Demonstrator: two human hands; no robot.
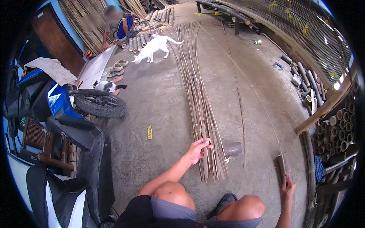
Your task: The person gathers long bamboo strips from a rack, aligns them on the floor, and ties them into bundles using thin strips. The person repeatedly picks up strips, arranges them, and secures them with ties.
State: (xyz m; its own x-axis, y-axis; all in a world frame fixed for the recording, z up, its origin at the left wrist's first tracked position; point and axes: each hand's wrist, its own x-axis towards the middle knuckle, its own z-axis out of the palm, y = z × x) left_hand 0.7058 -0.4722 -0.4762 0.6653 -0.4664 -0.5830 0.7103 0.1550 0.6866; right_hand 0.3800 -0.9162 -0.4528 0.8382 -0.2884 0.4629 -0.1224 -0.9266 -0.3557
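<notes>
A long bundle of thin split bamboo strips lies on the concrete floor in front of me, fanned out at its near end. My left hand is closed around a strip at the left side of the bundle's near end. Off to the right, my right hand pinches the near end of a single long bamboo strip, which runs away across the floor. Just beyond those fingers lies a short bamboo piece. A dark cylinder sits partly under the bundle.
A blue and black motorbike stands at left. A white cat and a black-and-white cat are near sandals. Another person sits at the far left by bamboo tubes. Stacked bamboo lines the right.
</notes>
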